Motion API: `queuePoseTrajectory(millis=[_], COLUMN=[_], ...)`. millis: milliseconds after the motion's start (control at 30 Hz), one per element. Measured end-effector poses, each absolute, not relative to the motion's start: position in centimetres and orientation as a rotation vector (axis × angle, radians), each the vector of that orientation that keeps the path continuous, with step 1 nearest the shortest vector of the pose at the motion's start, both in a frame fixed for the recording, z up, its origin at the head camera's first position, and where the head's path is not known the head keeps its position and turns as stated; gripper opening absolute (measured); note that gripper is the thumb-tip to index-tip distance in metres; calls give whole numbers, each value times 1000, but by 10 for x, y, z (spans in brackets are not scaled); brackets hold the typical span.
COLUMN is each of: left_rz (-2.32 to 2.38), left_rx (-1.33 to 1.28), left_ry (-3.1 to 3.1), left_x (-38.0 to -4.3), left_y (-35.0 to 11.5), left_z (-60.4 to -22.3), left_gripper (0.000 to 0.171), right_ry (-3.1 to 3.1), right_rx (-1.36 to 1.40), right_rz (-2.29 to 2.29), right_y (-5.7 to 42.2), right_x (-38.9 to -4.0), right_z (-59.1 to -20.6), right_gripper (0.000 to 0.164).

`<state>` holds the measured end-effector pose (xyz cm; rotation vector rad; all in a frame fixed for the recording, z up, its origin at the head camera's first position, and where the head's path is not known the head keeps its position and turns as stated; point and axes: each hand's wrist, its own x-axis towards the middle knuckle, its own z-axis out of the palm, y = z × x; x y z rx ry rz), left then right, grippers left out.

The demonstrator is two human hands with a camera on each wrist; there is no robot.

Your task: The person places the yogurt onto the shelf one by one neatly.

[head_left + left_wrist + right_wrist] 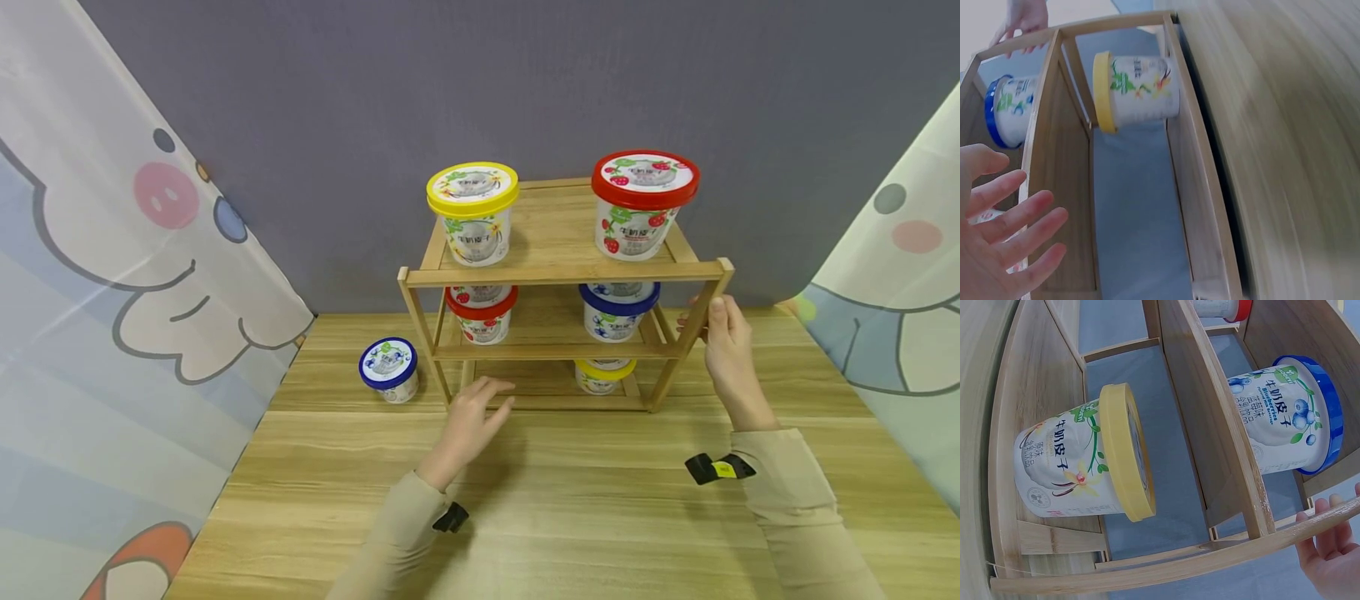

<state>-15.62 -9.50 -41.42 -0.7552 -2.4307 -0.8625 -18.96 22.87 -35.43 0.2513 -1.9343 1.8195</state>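
A three-tier wooden shelf [564, 272] stands on the table. My right hand [729, 354] holds its right side post, the fingertips showing behind the post in the right wrist view. My left hand [468, 423] is spread in front of the shelf's lower left, holding nothing. On the top tier are a yellow-lidded tub [480, 237] at left and a red-lidded tub [633, 233] at right. The middle tier bears another red-lidded tub [483, 325] and a blue-lidded tub [1279, 415]. At the bottom right sits a smaller-looking yellow-lidded tub [1066, 465].
Left of the shelf, another blue-lidded tub [388, 371] stands upright on the wooden table [585, 500]. A grey backdrop [337, 125] rises behind, and cartoon-printed curtains [90, 350] flank both sides.
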Motion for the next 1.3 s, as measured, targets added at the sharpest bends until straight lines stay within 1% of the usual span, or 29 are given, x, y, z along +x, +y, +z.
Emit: queuePoseTrajectory(millis=[300,500,633,1067,1300], left_rz=[-872,-839,-796,-694,-686], left_rx=[-727,-729,-728,-645,-557], left_ry=[-2346,-2259,-2200,-2176,-2217], left_x=[-151,-147,-146,-149,-155], left_y=[-120,-139,-152,-194,-211], left_z=[-412,-413,-416,-423,-426], left_gripper=[14,14,12,14,21], right_ry=[-1935,-1943,-1961,-1969,-1975], right_rx=[208,195,191,180,181], right_rz=[1818,1805,1774,1760,1742], right_y=[228,227,228,229,229], right_x=[-190,-191,-191,-192,-192], right_z=[-354,-354,-355,-356,-356], right_gripper=[28,26,27,27,26])
